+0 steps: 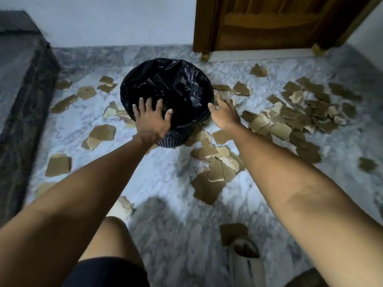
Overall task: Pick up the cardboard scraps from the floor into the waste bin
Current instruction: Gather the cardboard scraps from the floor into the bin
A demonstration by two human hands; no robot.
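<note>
left hand [152, 119] hides waste bin [165, 90] rim; right hand [222, 113] blurred

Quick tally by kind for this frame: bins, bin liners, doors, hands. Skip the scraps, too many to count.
Waste bin: 1
Black bin liner: 1
Wooden door: 1
Hands: 2, left hand and right hand, both open and holding nothing
Total: 5

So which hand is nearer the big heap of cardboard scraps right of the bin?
Right. The right hand hovers beside the heap; the left hand is over the waste bin's near rim.
</note>
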